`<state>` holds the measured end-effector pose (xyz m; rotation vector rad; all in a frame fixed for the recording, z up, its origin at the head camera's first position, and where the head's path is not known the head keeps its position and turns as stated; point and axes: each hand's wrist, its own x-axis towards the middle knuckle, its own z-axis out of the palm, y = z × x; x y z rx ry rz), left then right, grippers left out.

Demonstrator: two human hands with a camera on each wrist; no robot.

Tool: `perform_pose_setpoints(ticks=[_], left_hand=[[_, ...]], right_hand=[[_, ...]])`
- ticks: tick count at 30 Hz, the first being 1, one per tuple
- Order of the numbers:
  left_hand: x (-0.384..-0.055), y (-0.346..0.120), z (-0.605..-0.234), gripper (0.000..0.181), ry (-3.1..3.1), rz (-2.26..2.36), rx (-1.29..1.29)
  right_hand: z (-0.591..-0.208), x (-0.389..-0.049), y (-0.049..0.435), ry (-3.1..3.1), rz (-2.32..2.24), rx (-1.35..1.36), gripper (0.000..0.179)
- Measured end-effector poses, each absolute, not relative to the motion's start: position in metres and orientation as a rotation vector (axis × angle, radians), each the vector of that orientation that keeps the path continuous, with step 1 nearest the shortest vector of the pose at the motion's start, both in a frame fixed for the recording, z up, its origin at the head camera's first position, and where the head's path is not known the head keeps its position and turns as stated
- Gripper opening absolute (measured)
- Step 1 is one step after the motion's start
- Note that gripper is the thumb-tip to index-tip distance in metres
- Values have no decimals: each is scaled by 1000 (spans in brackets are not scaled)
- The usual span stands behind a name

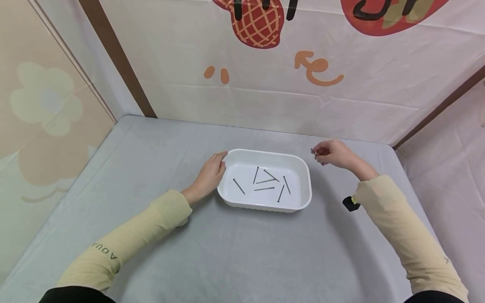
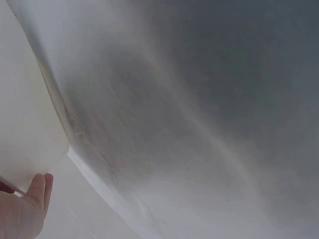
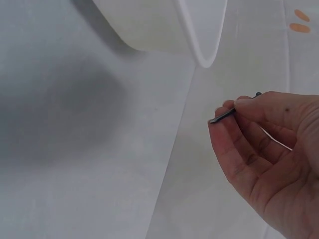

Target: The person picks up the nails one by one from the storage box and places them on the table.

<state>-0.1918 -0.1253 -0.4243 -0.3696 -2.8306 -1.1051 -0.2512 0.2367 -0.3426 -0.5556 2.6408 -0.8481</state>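
A white plastic tray [image 1: 308, 185] sits on the table with several loose metal nails [image 1: 239, 186] scattered over its bottom. My left hand [image 1: 208, 176] holds the tray by its left rim; in the left wrist view its fingers [image 2: 37, 189] lie against the tray's outer wall [image 2: 30, 109]. To the right of the tray, my right hand [image 1: 335, 153] is raised above the table. Between thumb and fingertips it pinches a dark nail [image 3: 222, 116], whose head sticks out past the thumb in the right wrist view.
Grey cloth covers the table [image 1: 242, 252]. Behind it hangs a white printed curtain [image 1: 265, 105], with a floral panel [image 1: 45, 139] at the left and a pale cloth wall [image 1: 451, 168] at the right. A black device [image 1: 351, 204] hangs at the right wrist.
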Motion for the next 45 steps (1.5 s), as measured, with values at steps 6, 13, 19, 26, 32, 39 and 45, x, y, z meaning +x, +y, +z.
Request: perform_pose_setpoints(ticks=[6, 13, 19, 26, 32, 39, 45], left_hand=[[-192, -125, -424, 39, -2827, -1106, -368], [-192, -124, -424, 39, -2823, -1108, -367], [-192, -125, -425, 39, -2817, -1100, -364], [-191, -124, -425, 39, -2825, -1095, -362], [-191, -124, -424, 39, -2820, -1103, -369], [-191, -124, -425, 39, -2821, -1092, -362], [-191, -124, -425, 38, -2817, -1088, -362]], right_hand=[[-347, -249, 243, 2640, -846, -528, 23], [-350, -246, 251, 2633, -897, -462, 23], [-356, -244, 261, 2594, -1016, -493, 24], [-364, -243, 266, 2612, -1050, -435, 26], [-371, -242, 267, 2615, -1051, -314, 29], [-381, -241, 271, 2622, -1105, -289, 29], [-388, -239, 273, 2601, -1162, -245, 31]])
